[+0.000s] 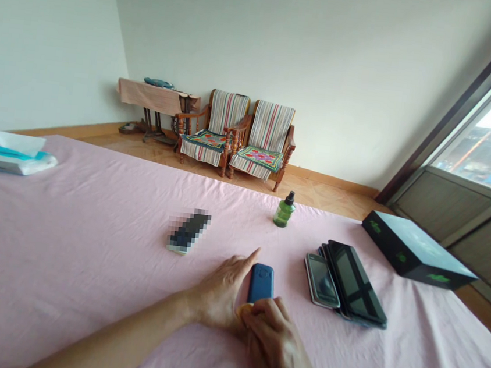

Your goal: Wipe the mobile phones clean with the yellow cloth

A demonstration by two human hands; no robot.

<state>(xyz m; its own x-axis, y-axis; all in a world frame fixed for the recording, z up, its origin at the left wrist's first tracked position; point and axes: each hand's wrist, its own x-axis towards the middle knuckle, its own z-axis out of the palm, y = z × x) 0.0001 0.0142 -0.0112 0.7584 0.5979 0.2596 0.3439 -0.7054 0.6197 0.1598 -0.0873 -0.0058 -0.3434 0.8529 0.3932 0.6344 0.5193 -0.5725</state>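
Clamped on a yellowish piece (244, 311), perhaps cloth, with the right hand (276, 333), at the near end of the blue phone (262, 283). Beside the phone's left edge with the left hand (219, 286); cannot tell if gripping. On the pink sheet (92, 220), lying flat. Probably rubbing; for the next stroke, need steady support, gentle pressure.

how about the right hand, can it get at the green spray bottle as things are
Probably yes: the green spray bottle stands in the open, beyond the blue phone. The right hand seems to pinch a yellowish item and might need to drop it first.
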